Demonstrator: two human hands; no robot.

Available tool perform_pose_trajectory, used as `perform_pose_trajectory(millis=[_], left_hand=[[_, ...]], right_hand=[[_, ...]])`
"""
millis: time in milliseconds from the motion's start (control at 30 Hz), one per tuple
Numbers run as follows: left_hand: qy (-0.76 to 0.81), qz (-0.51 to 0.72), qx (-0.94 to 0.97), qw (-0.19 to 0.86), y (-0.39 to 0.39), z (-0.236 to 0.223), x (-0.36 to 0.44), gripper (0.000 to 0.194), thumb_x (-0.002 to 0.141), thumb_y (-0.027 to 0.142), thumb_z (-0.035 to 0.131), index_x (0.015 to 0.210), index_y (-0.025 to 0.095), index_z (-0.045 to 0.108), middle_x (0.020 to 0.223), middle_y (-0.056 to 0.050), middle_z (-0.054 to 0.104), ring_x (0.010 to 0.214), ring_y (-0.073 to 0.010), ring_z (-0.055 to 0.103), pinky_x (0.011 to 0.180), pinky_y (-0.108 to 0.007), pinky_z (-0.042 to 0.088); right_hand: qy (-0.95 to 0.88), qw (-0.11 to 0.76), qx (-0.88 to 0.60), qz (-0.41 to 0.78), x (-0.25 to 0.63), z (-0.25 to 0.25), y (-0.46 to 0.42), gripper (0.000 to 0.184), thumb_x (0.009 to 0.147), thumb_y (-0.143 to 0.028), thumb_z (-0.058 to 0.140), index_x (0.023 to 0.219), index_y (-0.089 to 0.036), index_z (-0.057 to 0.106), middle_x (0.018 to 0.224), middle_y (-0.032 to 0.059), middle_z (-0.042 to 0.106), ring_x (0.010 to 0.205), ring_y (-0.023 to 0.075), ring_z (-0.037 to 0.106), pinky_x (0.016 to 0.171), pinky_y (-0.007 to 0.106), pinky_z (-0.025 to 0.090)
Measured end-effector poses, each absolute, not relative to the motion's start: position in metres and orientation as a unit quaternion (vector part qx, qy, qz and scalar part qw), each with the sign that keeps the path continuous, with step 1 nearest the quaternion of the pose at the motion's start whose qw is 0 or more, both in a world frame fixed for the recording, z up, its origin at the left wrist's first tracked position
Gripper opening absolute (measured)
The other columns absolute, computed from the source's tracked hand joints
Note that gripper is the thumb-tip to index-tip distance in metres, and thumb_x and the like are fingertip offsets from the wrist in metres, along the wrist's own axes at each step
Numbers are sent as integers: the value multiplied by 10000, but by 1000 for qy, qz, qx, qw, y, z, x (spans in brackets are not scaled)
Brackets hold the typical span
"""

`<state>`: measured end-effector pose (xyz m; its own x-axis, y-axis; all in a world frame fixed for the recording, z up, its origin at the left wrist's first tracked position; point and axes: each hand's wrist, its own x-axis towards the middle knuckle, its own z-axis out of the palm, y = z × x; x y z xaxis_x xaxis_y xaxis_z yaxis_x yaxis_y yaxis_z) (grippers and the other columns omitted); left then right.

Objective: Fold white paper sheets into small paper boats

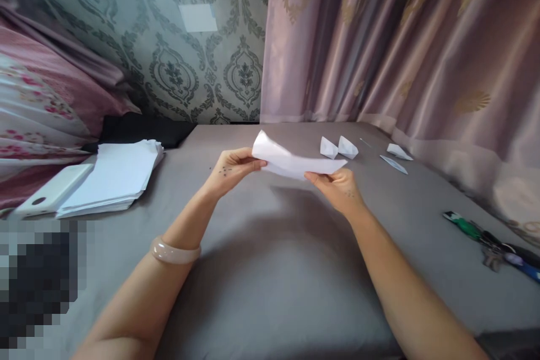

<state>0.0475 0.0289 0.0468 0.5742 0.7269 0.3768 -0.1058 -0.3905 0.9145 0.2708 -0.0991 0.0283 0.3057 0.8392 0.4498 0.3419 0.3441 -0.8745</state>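
A white sheet of paper (pixel 291 161) is held up above the grey-covered surface, curled upward at its left end. My left hand (pixel 230 171) pinches its left edge between thumb and fingers; a pale bangle sits on that forearm. At the lower right edge of the sheet, my right hand (pixel 337 185) grips it the same way. The fingers behind the paper are partly hidden. Beyond my right hand stand two small folded paper shapes, a left one (pixel 328 148) and a right one (pixel 347 147).
A stack of white paper (pixel 113 174) lies at the left, beside a white device (pixel 54 191) and a black item (pixel 147 129). At the right are another folded paper piece (pixel 399 151), a flat pointed paper piece (pixel 394 164) and a green-handled tool (pixel 466 226) among other tools. Curtains (pixel 337 39) hang behind.
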Motion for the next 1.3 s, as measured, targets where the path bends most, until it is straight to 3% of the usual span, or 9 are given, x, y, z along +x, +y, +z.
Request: perform_pose_trajectory(millis=[133, 267, 467, 600, 800, 967, 1100, 1200, 1300], left_hand=[[160, 399, 809, 402, 33, 30, 32, 207, 832, 322, 663, 951, 173, 741, 1139, -116, 691, 1065, -218, 645, 922, -335, 532], [177, 329, 895, 245, 33, -7, 13, 225, 898, 243, 534, 1008, 196, 725, 1160, -108, 686, 1047, -206, 661, 972, -374, 516], [205, 250, 929, 183, 24, -34, -1, 270, 887, 145, 480, 976, 200, 729, 1099, -103, 664, 1003, -202, 633, 905, -365, 524], [253, 233, 920, 188, 23, -32, 3, 253, 851, 140, 519, 956, 214, 736, 1019, -90, 655, 943, -213, 587, 869, -374, 497], [389, 225, 853, 266, 22, -30, 10, 295, 845, 439, 598, 834, 182, 740, 912, -89, 629, 888, -229, 550, 862, -387, 453], [451, 216, 819, 282, 23, -25, 18, 399, 837, 504, 562, 673, 153, 658, 828, -67, 580, 784, -201, 537, 769, -345, 448], [483, 205, 814, 249, 23, -22, 24, 384, 841, 482, 561, 641, 156, 603, 786, -60, 557, 757, -201, 536, 771, -355, 453], [500, 204, 816, 205, 20, -25, 25, 330, 829, 465, 601, 822, 136, 637, 903, -104, 584, 844, -232, 568, 799, -378, 473], [464, 210, 852, 122, 16, -25, 28, 456, 868, 366, 584, 1247, 118, 533, 1187, -195, 559, 1071, -299, 556, 888, -439, 468]], right_hand=[[-695, 506, -509, 34, 274, 12, -93, 139, 846, -257, 656, 941, -268, 756, 1100, 51, 729, 1077, 222, 614, 978, 443, 474], [-783, 369, -501, 8, 272, -12, -88, 209, 908, -203, 556, 994, -239, 743, 1090, 76, 726, 1067, 227, 605, 936, 439, 493], [-816, 249, -518, 65, 267, -29, -89, 276, 910, -138, 496, 1063, -200, 717, 1158, 104, 690, 1093, 240, 594, 937, 417, 497], [-786, 248, -560, 81, 267, -28, -91, 292, 840, -141, 571, 1096, -188, 702, 1260, 127, 627, 1141, 263, 572, 960, 435, 481], [-672, 299, -666, 123, 255, -22, -86, 246, 914, -336, 520, 1001, -227, 722, 1176, 72, 667, 1080, 241, 595, 951, 414, 466], [-604, 286, -740, 78, 250, -26, -77, 297, 882, -404, 530, 701, -197, 643, 1045, 103, 657, 967, 256, 603, 858, 400, 479], [-587, 285, -756, 45, 249, -32, -73, 307, 858, -409, 554, 621, -214, 533, 960, 98, 612, 858, 233, 609, 808, 381, 485], [-567, 276, -775, 33, 247, -33, -72, 236, 834, -388, 590, 689, -210, 536, 942, 98, 587, 844, 239, 608, 809, 388, 490], [-544, 272, -793, 18, 245, -32, -73, 221, 812, -369, 618, 911, -175, 578, 1000, 127, 585, 903, 276, 608, 817, 416, 498]])
